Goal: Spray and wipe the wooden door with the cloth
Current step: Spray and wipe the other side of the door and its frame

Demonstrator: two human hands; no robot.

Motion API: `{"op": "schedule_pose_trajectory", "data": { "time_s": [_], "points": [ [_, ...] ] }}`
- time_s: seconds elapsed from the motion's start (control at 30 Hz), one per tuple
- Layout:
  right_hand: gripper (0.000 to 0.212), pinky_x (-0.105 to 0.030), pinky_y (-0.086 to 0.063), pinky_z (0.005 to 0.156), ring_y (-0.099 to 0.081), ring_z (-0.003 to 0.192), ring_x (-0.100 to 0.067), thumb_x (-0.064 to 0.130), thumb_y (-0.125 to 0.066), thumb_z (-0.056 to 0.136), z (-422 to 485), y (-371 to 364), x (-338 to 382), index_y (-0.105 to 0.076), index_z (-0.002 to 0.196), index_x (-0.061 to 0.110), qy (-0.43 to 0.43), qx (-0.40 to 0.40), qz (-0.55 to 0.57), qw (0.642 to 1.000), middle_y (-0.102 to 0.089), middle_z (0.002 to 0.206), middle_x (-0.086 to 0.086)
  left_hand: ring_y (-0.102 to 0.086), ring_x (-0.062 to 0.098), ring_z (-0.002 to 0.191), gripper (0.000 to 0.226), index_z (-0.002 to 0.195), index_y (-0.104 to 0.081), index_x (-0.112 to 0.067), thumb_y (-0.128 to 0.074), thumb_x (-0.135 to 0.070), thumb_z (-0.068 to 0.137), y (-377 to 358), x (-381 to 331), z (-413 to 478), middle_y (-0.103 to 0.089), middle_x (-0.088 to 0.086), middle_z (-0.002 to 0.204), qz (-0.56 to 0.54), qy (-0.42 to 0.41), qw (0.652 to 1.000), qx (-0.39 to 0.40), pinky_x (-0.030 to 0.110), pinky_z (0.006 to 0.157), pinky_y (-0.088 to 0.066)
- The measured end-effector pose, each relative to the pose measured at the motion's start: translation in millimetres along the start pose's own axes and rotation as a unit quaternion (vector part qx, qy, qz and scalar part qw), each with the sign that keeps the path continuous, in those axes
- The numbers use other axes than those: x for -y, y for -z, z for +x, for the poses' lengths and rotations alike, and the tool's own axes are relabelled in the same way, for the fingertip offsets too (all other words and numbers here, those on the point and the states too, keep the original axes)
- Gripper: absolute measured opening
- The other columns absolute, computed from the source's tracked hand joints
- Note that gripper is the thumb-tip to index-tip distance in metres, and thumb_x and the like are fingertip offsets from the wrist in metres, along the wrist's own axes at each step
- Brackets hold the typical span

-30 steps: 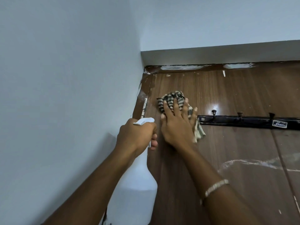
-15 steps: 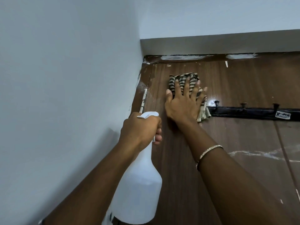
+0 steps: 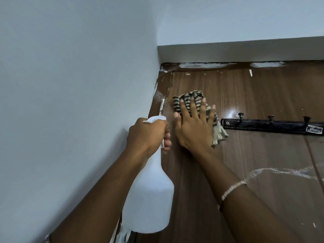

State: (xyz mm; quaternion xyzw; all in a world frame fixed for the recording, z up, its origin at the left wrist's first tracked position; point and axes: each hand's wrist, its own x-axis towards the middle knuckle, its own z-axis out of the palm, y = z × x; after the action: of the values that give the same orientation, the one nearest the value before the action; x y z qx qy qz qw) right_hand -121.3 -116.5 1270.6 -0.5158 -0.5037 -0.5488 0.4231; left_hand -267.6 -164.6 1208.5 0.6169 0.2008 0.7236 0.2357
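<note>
My right hand [image 3: 192, 128] lies flat, fingers spread, pressing the striped cloth [image 3: 191, 95] against the upper left of the wooden door [image 3: 263, 95]. The cloth is soft and limp; I judge that palm pressure controls it best. My left hand [image 3: 147, 135] grips the neck of the plastic spray bottle [image 3: 150, 199].

The black hook rail [image 3: 270, 124] carries a small label [image 3: 314, 130], its script unreadable.

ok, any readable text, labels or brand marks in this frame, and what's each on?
Plate at the right end of the black hook rail: pale script lettering, too blurred to read.
Spray bottle: no print visible.
Door and cloth: no text.
Nothing else carries writing.
</note>
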Motion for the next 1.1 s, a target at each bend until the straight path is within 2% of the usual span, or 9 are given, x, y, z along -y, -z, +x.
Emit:
{"op": "schedule_pose_trajectory", "data": {
  "time_s": [0.13,0.23,0.37,0.47,0.53,0.7,0.87,1.0,1.1],
  "points": [
    [0.058,-0.058,0.016,0.124,0.015,0.16,-0.03,0.049,-0.012,0.111,42,-2,18,-0.013,0.166,0.033,0.057,0.029,0.025,0.998,-0.004,0.175,-0.001,-0.068,0.027,0.059,0.022,0.073,-0.067,-0.005,-0.057,-0.017,0.087,5,2,1,-0.069,0.013,0.067,-0.025,0.007,0.999,-0.018,0.021,0.041,-0.046],
    [0.058,-0.058,0.017,0.124,0.015,0.16,-0.029,0.048,-0.014,0.111,46,-1,27,-0.016,0.166,0.031,0.054,0.044,0.051,0.996,-0.005,0.175,0.0,-0.062,0.027,0.055,0.02,0.071,-0.067,-0.003,-0.056,-0.015,0.085,10,1,-4,-0.065,0.014,0.064,-0.034,-0.002,0.999,-0.026,0.023,0.044,-0.046],
    [0.062,-0.058,0.011,0.126,0.012,0.16,-0.031,0.046,-0.018,0.109,-35,-11,33,-0.019,0.166,0.024,0.073,0.006,0.02,0.997,-0.01,0.175,-0.003,-0.057,0.027,0.053,0.019,0.068,-0.064,-0.004,-0.055,-0.01,0.083,12,-2,-9,-0.06,0.015,0.061,-0.035,-0.012,0.999,-0.03,0.022,0.043,-0.045],
    [0.061,-0.06,-0.002,0.127,-0.002,0.161,-0.033,0.045,-0.03,0.107,-99,-22,38,-0.034,0.163,0.019,0.082,-0.03,0.044,0.995,-0.024,0.171,-0.006,-0.058,0.028,0.055,0.016,0.058,-0.065,-0.015,-0.057,-0.019,0.072,12,-1,-12,-0.06,0.011,0.062,-0.045,-0.011,0.999,-0.019,0.033,0.055,-0.054],
    [0.062,-0.061,-0.005,0.127,-0.007,0.16,-0.034,0.045,-0.03,0.105,-100,-23,40,-0.039,0.16,0.018,0.069,-0.024,0.049,0.996,-0.028,0.17,-0.007,-0.059,0.027,0.055,0.018,0.057,-0.065,-0.015,-0.057,-0.02,0.072,13,-2,-14,-0.062,0.011,0.064,-0.041,-0.004,0.999,-0.018,0.03,0.053,-0.051],
    [0.064,-0.059,0.013,0.124,0.011,0.16,-0.033,0.043,-0.014,0.104,-21,-11,40,-0.02,0.166,0.028,0.043,0.024,0.035,0.998,-0.009,0.175,-0.001,-0.056,0.027,0.054,0.02,0.07,-0.061,-0.004,-0.054,-0.011,0.087,16,-7,-15,-0.059,0.014,0.064,-0.036,-0.007,0.999,-0.01,0.018,0.039,-0.041],
    [0.058,-0.061,0.015,0.123,0.013,0.16,-0.033,0.043,-0.022,0.109,45,-5,33,-0.02,0.166,0.032,0.028,0.033,0.041,0.998,-0.006,0.175,0.0,-0.057,0.027,0.056,0.017,0.073,-0.061,-0.001,-0.054,-0.009,0.086,16,-4,-16,-0.058,0.016,0.067,-0.03,0.003,1.0,-0.009,0.018,0.038,-0.04],
    [0.059,-0.06,0.014,0.124,0.013,0.16,-0.032,0.041,-0.021,0.108,-4,-8,36,-0.02,0.166,0.03,0.028,0.012,0.058,0.998,-0.008,0.175,-0.001,-0.059,0.026,0.058,0.022,0.072,-0.061,-0.003,-0.053,-0.011,0.09,15,-2,-20,-0.061,0.015,0.068,-0.014,0.005,1.0,-0.013,0.016,0.037,-0.04],
    [0.063,-0.058,0.009,0.126,0.006,0.161,-0.034,0.043,-0.033,0.106,-77,-14,39,-0.027,0.165,0.023,0.062,-0.005,0.051,0.997,-0.015,0.174,-0.005,-0.06,0.027,0.058,0.023,0.07,-0.062,-0.007,-0.054,-0.014,0.09,14,2,-23,-0.062,0.012,0.066,-0.008,0.002,1.0,-0.029,0.018,0.04,-0.042]
  ]
}}
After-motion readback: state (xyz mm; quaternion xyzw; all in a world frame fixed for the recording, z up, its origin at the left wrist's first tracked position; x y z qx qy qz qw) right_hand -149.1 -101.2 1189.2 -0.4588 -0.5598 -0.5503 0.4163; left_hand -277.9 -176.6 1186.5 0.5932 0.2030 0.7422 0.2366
